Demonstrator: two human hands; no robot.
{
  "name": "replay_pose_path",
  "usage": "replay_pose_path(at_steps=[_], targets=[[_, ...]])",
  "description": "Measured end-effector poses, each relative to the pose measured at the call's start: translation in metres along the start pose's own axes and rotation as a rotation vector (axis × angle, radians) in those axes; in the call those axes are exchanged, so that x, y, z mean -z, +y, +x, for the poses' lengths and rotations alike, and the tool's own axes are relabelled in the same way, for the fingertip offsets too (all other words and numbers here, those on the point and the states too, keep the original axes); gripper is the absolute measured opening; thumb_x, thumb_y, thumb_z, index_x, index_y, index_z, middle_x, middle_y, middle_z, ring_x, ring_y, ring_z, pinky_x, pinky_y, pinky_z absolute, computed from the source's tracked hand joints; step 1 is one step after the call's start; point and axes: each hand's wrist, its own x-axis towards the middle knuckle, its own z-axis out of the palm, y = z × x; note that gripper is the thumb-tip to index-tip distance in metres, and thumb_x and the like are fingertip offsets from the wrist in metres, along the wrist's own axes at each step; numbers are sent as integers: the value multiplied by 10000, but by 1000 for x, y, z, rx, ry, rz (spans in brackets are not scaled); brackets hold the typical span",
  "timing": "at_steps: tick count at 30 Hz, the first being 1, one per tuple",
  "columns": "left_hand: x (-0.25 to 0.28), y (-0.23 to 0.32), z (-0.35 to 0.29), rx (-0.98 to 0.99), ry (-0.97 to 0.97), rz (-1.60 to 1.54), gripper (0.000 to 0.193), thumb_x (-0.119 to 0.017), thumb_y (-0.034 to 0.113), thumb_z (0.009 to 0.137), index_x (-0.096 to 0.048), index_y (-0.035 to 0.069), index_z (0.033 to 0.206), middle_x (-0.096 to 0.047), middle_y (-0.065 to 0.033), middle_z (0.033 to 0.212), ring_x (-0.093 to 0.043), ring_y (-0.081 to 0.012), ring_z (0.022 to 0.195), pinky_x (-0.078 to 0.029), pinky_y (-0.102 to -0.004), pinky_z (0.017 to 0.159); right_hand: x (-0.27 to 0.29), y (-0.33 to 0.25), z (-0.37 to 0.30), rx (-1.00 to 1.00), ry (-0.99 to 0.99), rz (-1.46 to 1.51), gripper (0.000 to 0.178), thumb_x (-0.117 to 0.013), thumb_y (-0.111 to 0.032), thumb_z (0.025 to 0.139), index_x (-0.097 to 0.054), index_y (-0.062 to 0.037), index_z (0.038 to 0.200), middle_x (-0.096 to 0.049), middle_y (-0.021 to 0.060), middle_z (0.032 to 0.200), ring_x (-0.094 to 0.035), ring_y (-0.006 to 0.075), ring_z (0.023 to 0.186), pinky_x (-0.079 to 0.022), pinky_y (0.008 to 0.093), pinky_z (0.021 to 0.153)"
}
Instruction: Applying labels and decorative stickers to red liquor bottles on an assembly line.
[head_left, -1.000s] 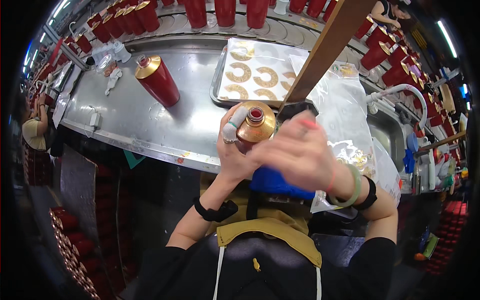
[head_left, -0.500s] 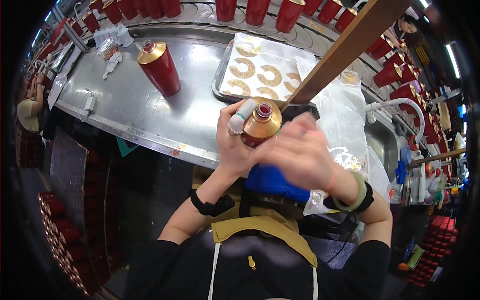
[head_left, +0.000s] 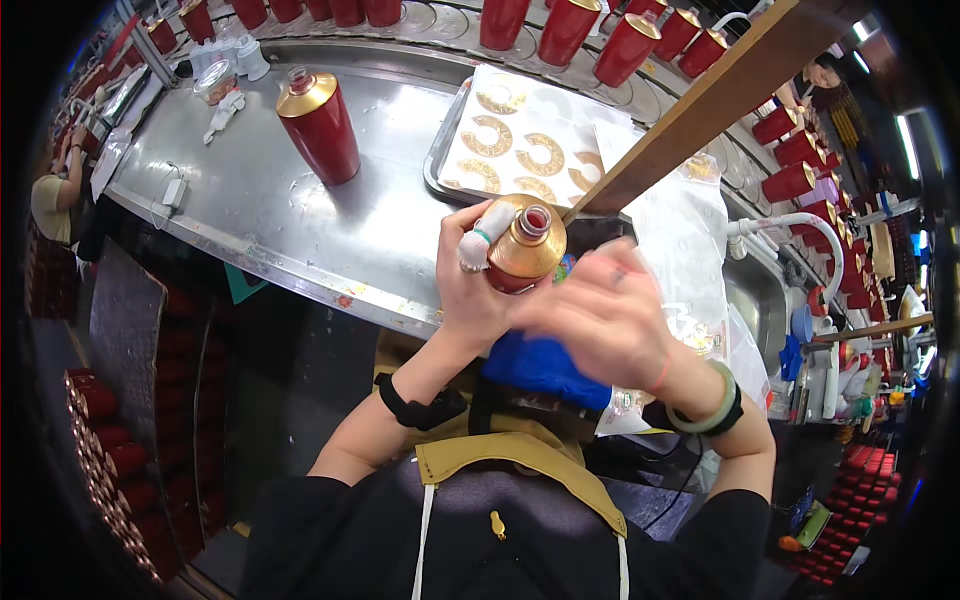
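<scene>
My left hand (head_left: 475, 285) is closed around a red bottle (head_left: 525, 250) with a gold shoulder and an uncapped clear neck. A white cloth cover, tied with a green band, is on one of its fingers. My right hand (head_left: 600, 315) is slightly blurred at the bottle's right side, its fingers stretched toward the bottle and nothing visible in them. Whether it touches the bottle is unclear. A second red bottle (head_left: 325, 135) with a gold shoulder stands on the metal table. Beyond my hands, a tray (head_left: 432, 175) holds a white sheet with gold C-shaped labels (head_left: 540, 153).
A wooden bar (head_left: 700, 105) slants above the tray's right side. Red bottles (head_left: 570, 30) line a conveyor at the back. A sink (head_left: 755, 295) with a white faucet pipe (head_left: 800, 228) is at right. Blue cloth (head_left: 545, 370) lies below my hands. Other people work at far left and far right.
My right hand has shifted slightly and is less blurred. The bottle in my left hand has moved a little. Bottles on the conveyor have moved to the right.
</scene>
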Motion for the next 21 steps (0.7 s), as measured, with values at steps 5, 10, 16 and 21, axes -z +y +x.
replay_pose_path(at_steps=[5, 10, 16, 21], targets=[[1, -4, 5, -14, -103, -85, 865, -900, 170, 593, -500, 50, 1351, -571, -184, 1307, -627, -380, 1143, -534, -434, 944, -1, 7, -2, -11, 86, -82, 259, -730, -85, 665, -753, -165, 911, -723, -67, 879, -583, 131, 745, -403, 304, 741], [-2, 1, 6, -26, -3, 134, 857, -939, 223, 586, -512, 80, 1315, -528, -146, 1285, -560, -362, 1153, -476, -453, 956, 11, 19, 12, -16, 236, -215, 268, -718, -110, 662, -746, -171, 921, -709, -62, 891, -586, 136, 764, -419, 304, 741], [4, -4, 6, -3, -55, 91, 854, -943, 234, 588, -523, 76, 1315, -518, -125, 1233, -564, -336, 1104, -477, -435, 932, -4, 10, 2, 25, 38, 51, 262, -732, -113, 661, -742, -169, 917, -707, -86, 853, -587, 123, 752, -396, 306, 756], [7, -7, 10, -17, -156, -37, 859, -908, 194, 613, -500, 59, 1357, -554, -162, 1297, -629, -352, 1110, -531, -420, 948, 5, 16, 2, -33, 112, -118, 212, -728, -111, 689, -739, -171, 892, -705, -85, 858, -595, 118, 768, -413, 301, 767]])
